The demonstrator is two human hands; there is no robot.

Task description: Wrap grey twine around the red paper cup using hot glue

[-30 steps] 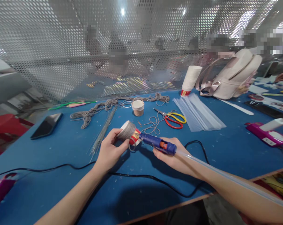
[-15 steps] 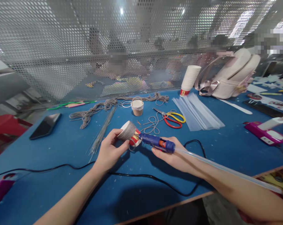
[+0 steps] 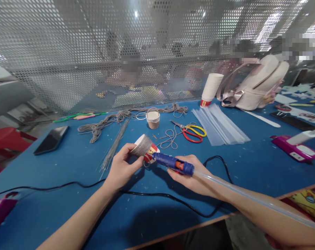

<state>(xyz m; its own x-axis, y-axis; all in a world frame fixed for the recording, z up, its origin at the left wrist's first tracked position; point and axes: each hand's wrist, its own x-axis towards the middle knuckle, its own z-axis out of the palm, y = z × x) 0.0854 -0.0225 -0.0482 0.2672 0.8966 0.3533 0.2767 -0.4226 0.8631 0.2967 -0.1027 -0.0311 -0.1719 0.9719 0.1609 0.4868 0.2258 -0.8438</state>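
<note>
A tilted paper cup [image 3: 142, 146], partly wrapped in grey cord with red showing near its base, is held between the thumb and fingers of my left hand [image 3: 123, 166]. My right hand [image 3: 190, 176] is wrapped round a blue glue gun [image 3: 173, 162], whose nozzle is at the red part of the cup. A long clear glue stick [image 3: 233, 186] runs out of the gun's back over my right forearm. Just behind the held cup stands a small cup [image 3: 153, 119] with a brown lower part. Scissors [image 3: 191, 132] with red and yellow handles lie beside loose grey cord [image 3: 170, 138].
On the blue table [image 3: 69, 215] are a phone [image 3: 51, 139], thin wires [image 3: 114, 147], grey cord bundles [image 3: 95, 130], clear strips [image 3: 221, 126], stacked cups [image 3: 211, 88], a backpack [image 3: 256, 86] and a purple power strip [image 3: 295, 148]. A black cable [image 3: 170, 196] crosses in front. Behind stands a perforated screen [image 3: 81, 69].
The glue gun in my right hand has shifted slightly down and left, its nozzle lower along the red part. The glue stick's far end has dropped. My left hand stays nearly in place.
</note>
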